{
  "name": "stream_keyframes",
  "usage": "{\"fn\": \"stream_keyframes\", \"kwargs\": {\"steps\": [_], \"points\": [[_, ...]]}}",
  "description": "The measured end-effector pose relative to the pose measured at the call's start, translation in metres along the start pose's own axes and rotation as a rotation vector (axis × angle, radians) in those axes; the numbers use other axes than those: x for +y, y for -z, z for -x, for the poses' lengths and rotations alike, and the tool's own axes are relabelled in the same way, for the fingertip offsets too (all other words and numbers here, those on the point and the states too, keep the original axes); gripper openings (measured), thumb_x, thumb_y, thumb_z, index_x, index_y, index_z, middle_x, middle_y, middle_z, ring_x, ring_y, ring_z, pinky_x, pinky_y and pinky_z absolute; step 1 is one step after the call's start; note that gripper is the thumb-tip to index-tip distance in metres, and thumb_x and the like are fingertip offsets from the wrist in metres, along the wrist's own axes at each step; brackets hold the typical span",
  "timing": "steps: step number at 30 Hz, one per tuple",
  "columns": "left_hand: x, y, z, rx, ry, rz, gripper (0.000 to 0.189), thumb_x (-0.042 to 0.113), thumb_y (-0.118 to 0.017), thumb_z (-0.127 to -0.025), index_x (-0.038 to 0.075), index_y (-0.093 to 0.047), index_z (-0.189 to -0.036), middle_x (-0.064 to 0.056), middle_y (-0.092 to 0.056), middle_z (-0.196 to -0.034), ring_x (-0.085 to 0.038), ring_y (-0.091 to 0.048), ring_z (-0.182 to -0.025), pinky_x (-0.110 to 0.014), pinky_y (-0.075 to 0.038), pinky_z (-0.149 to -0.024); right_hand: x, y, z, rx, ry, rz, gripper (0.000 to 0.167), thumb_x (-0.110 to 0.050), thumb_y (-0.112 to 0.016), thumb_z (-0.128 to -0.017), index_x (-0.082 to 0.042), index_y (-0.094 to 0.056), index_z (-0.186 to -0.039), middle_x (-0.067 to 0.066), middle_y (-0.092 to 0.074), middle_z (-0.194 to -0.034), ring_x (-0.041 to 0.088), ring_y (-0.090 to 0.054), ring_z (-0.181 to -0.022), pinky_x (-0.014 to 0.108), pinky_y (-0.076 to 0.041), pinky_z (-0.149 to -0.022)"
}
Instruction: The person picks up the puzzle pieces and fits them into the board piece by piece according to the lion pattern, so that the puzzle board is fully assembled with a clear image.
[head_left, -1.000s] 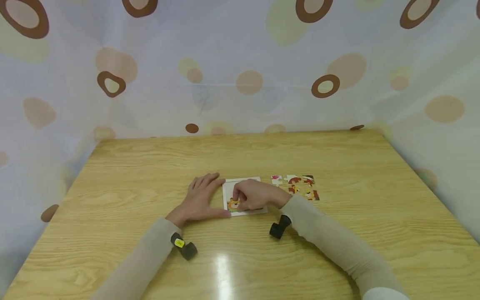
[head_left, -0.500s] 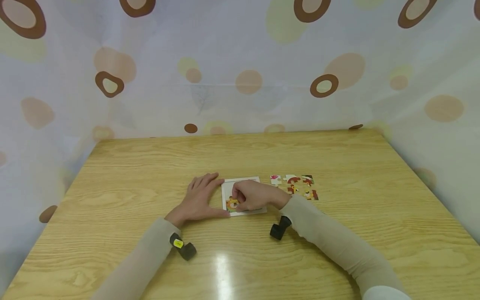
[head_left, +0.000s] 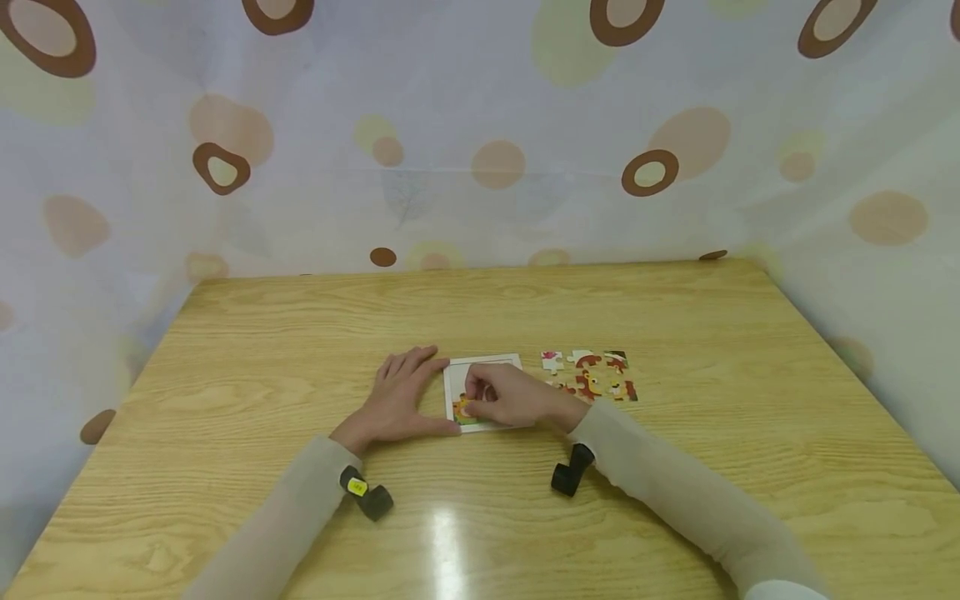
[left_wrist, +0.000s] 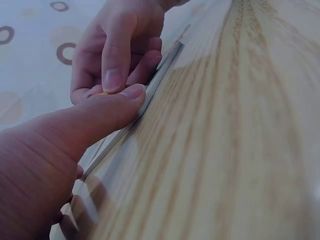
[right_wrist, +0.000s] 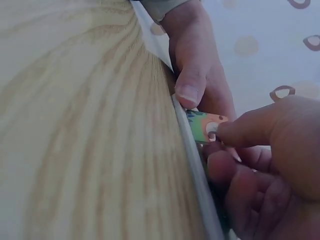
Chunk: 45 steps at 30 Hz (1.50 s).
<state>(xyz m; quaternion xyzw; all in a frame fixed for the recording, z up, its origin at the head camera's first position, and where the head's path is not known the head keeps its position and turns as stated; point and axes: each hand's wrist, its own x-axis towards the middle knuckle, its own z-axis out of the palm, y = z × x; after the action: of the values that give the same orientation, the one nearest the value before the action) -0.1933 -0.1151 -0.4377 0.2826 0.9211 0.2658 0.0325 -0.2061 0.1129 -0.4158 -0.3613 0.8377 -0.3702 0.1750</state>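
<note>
A white-bordered puzzle tray point(head_left: 491, 360) lies flat on the wooden table. My left hand point(head_left: 401, 398) rests at its left side, with the thumb on the near left corner and the other fingers spread toward the far left corner. At the near left inside corner is a jigsaw piece point(right_wrist: 202, 125) with an orange animal and green on it. My right hand point(head_left: 513, 396) is over the tray with curled fingers, pinching this piece between thumb and finger. The right hand hides much of the tray's right part.
Right of the tray lie several loose jigsaw pieces point(head_left: 591, 382) with brown, orange and white print. A patterned cloth point(head_left: 495, 100) hangs behind the wooden table point(head_left: 322, 317) and along its sides. A camera point(head_left: 572, 472) sits on the right wrist.
My right hand and wrist have shifted slightly to the right and toward me, and the thumb now lies further over the corner piece. The left hand stays in place on the tray.
</note>
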Motion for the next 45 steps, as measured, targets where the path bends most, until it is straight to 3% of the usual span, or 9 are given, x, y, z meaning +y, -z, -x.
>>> {"fn": "stream_keyframes", "kwargs": {"steps": [4,8,11,14,25,36,40,45], "points": [[0.001,0.002,0.0,-0.004,0.007,0.012,0.093,0.055,-0.077,-0.071,0.011,-0.041,-0.145,-0.014,-0.028,-0.155,-0.035,-0.023,-0.142,-0.059,-0.009,-0.114,0.004,-0.001,0.002,0.012,-0.005,-0.145,0.011,-0.011,-0.064,-0.092,-0.008,-0.054,-0.089,-0.001,-0.056,-0.072,0.005,-0.046,-0.053,0.02,-0.041,-0.052],[0.002,0.003,0.0,-0.01,0.013,0.025,0.093,0.055,-0.077,-0.072,0.012,-0.041,-0.145,-0.014,-0.027,-0.155,-0.035,-0.021,-0.143,-0.059,-0.007,-0.114,0.006,0.0,0.006,0.06,-0.034,-0.297,0.016,-0.009,-0.06,-0.095,-0.001,-0.05,-0.104,0.008,-0.06,-0.076,0.011,-0.05,-0.049,0.025,-0.047,-0.047],[0.001,0.002,-0.001,-0.014,0.021,0.014,0.093,0.056,-0.077,-0.072,0.012,-0.041,-0.145,-0.014,-0.028,-0.155,-0.035,-0.021,-0.143,-0.059,-0.008,-0.114,0.008,0.001,0.008,0.121,-0.044,-0.342,0.025,-0.008,-0.058,-0.096,0.002,-0.046,-0.115,0.013,-0.062,-0.085,0.013,-0.051,-0.05,0.027,-0.047,-0.047],[-0.001,0.001,-0.001,-0.017,0.024,0.013,0.094,0.057,-0.077,-0.071,0.012,-0.041,-0.145,-0.014,-0.028,-0.156,-0.035,-0.021,-0.143,-0.059,-0.008,-0.115,0.009,0.0,0.012,0.164,-0.05,-0.354,0.025,-0.008,-0.057,-0.096,0.002,-0.049,-0.117,0.015,-0.061,-0.089,0.012,-0.051,-0.051,0.025,-0.046,-0.048],[-0.002,0.001,-0.001,-0.006,0.02,0.008,0.095,0.056,-0.078,-0.07,0.013,-0.041,-0.145,-0.013,-0.028,-0.155,-0.035,-0.022,-0.143,-0.06,-0.008,-0.114,0.021,0.003,0.037,0.314,0.003,-0.284,0.014,-0.006,-0.059,-0.095,-0.003,-0.056,-0.108,0.013,-0.062,-0.088,0.009,-0.05,-0.05,0.024,-0.045,-0.045],[-0.004,0.0,0.0,-0.016,0.027,0.016,0.094,0.056,-0.078,-0.07,0.014,-0.04,-0.146,-0.013,-0.027,-0.156,-0.035,-0.021,-0.143,-0.057,-0.007,-0.115,0.028,0.01,0.069,0.388,-0.094,-0.243,0.017,-0.006,-0.061,-0.094,0.001,-0.058,-0.109,0.014,-0.064,-0.087,0.008,-0.051,-0.055,0.024,-0.046,-0.05],[-0.003,0.001,-0.001,-0.02,0.026,0.013,0.095,0.056,-0.077,-0.07,0.014,-0.039,-0.146,-0.013,-0.027,-0.156,-0.035,-0.021,-0.142,-0.058,-0.007,-0.115,0.029,0.011,0.08,0.418,-0.118,-0.185,0.018,-0.009,-0.063,-0.093,-0.003,-0.061,-0.109,0.009,-0.066,-0.084,0.007,-0.052,-0.057,0.022,-0.046,-0.052],[0.0,0.002,-0.001,-0.018,0.027,0.022,0.094,0.054,-0.078,-0.071,0.013,-0.04,-0.146,-0.013,-0.027,-0.156,-0.035,-0.021,-0.143,-0.059,-0.007,-0.115,0.031,0.015,0.091,0.422,-0.133,-0.12,0.018,-0.012,-0.065,-0.092,-0.007,-0.062,-0.109,0.005,-0.067,-0.09,0.007,-0.059,-0.07,0.021,-0.049,-0.061]]}}
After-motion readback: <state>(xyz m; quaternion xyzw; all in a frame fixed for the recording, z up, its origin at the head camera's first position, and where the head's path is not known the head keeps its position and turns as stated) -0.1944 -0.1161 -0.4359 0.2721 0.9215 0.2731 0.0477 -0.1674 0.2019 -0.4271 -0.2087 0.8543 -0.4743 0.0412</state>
